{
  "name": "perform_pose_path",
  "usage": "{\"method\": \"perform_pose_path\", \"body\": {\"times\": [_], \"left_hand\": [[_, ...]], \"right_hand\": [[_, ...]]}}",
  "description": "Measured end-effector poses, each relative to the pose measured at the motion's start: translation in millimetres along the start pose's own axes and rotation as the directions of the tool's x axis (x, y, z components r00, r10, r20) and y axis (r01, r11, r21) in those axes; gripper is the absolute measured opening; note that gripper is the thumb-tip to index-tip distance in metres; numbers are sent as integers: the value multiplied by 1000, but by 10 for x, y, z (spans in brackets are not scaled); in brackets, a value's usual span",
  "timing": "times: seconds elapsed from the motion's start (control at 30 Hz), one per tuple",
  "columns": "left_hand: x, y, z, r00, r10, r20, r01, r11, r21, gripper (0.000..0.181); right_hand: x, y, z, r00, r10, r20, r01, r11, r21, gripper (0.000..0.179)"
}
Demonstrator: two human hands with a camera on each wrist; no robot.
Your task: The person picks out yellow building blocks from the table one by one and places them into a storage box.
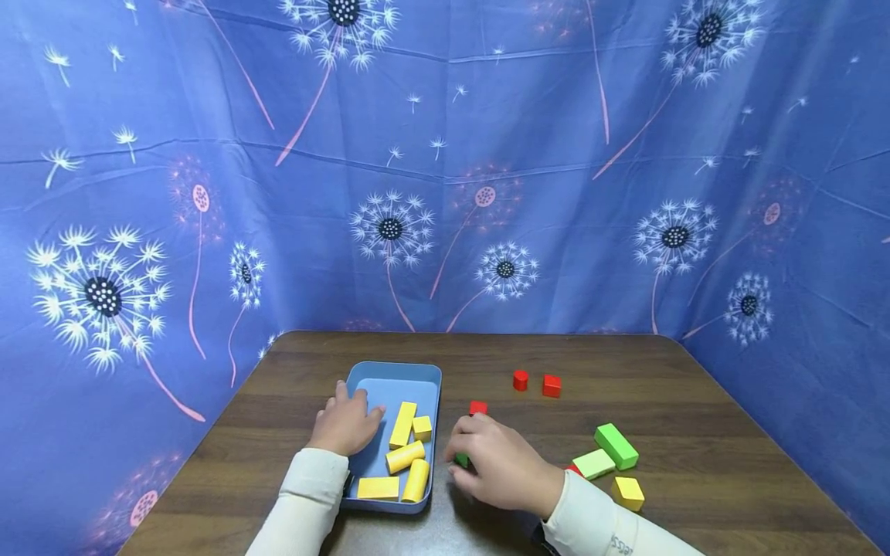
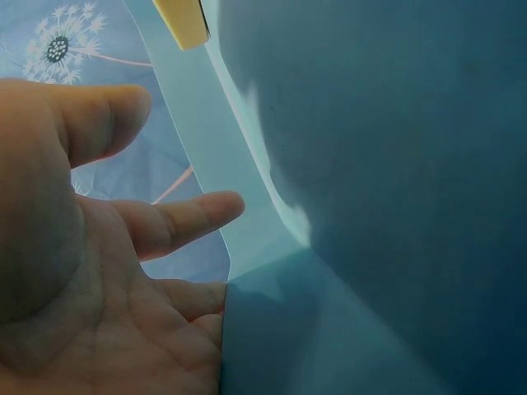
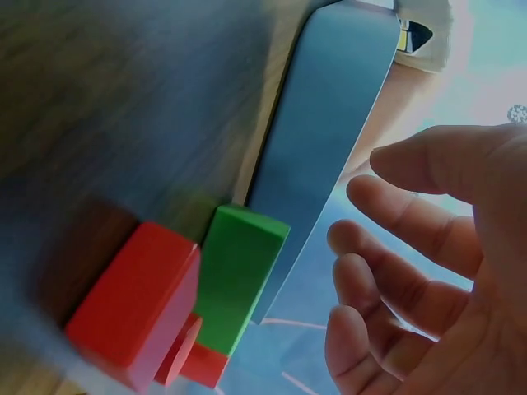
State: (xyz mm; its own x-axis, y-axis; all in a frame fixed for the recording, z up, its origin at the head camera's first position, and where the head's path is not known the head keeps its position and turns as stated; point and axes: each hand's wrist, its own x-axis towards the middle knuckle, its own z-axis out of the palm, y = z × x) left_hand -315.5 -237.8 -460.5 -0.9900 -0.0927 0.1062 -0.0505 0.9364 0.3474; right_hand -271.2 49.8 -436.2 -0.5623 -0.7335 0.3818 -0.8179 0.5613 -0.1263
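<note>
My left hand (image 1: 345,423) lies over the left side of a blue tray (image 1: 389,388), fingers spread, holding nothing. Several yellow blocks are in the tray, among them a long block (image 1: 403,425), a cube (image 1: 422,428) and a cylinder (image 1: 416,481). To the right of the tray hovers my right hand (image 1: 497,467), its fingers loosely bent around nothing. Partly hidden beneath it is a green block (image 3: 243,276); in the right wrist view this stands beside the tray's wall, with a red block (image 3: 136,304) close by. The left wrist view shows spread fingers (image 2: 185,224) at the tray's edge.
Farther back on the wooden table (image 1: 695,417) are a red cylinder (image 1: 520,380) and a red cube (image 1: 552,386). At the right lie a green block (image 1: 616,445), a light green block (image 1: 594,464) and a yellow cube (image 1: 628,493). A blue dandelion-print cloth (image 1: 445,270) hangs behind.
</note>
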Motion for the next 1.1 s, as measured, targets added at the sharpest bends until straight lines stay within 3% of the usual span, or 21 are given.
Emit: {"method": "perform_pose_path", "body": {"times": [0.63, 1.1], "left_hand": [[-6, 29, -4, 1000, -11, 26, 11, 1000, -2, 63], [11, 11, -18, 1000, -15, 14, 15, 1000, -11, 63]], "right_hand": [[-73, 115, -83, 998, 58, 17, -57, 998, -27, 6], [-160, 321, -172, 986, 164, 18, -162, 985, -62, 14]]}}
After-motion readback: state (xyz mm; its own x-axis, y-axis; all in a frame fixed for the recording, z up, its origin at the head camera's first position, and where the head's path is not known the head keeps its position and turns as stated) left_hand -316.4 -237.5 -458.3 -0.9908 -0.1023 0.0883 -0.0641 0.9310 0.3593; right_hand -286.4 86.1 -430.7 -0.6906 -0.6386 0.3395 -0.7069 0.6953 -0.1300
